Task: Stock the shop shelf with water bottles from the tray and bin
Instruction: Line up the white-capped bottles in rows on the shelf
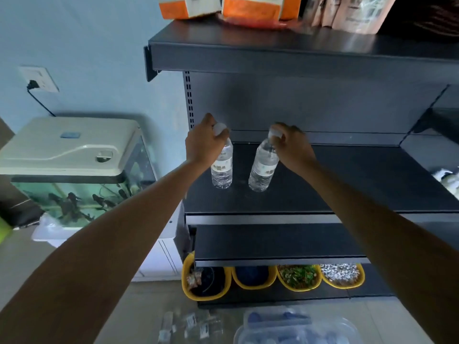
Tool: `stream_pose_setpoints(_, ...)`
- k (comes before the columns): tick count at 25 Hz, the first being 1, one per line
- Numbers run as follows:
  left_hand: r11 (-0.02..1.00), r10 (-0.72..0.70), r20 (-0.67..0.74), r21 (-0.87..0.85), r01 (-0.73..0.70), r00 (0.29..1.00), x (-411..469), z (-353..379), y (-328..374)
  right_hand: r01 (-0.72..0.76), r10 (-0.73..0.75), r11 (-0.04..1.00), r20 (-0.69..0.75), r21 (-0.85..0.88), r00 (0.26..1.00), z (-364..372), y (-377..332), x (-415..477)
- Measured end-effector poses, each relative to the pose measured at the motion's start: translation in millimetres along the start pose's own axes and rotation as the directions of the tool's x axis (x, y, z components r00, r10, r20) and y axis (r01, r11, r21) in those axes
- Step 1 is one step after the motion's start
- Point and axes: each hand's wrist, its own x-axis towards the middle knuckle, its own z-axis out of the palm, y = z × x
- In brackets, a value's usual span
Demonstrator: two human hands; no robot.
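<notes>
Gripped at the caps: left bottle (221, 170) by left hand (206, 142), right bottle (263, 170) by right hand (293, 147); both set near the left edge of the shelf (347, 184).

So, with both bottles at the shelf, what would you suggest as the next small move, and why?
Probably straighten the right-hand bottle so its base sits flat on the shelf. The right hand pinches its cap and it stands tilted, while the left-hand bottle, gripped at the cap by the left hand, already looks upright.
</notes>
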Motion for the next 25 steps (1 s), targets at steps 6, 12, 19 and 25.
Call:
stream_pose_setpoints(6,0.984,0.009,-0.046,-0.179,-0.017,0.999,-2,34,-29,-0.095,0.097,0.984,-0.008,0.148,0.995,34,8,28)
stream_pose_setpoints(12,0.939,-0.084,0.307,-0.295,0.178,0.948,-67,77,-104,-0.287,0.233,0.838,0.172,0.464,0.957,89,37,-20)
stream_pose_setpoints(19,0.990,-0.097,0.181,-0.080,0.113,0.979,-7,109,-118,-0.320,0.294,0.851,0.128,0.417,0.947,143,43,16)
stream_pose_setpoints(25,0.975,-0.223,0.092,-0.003,0.224,0.970,50,124,-142,-0.316,0.298,0.848,0.109,0.425,0.948,182,29,78)
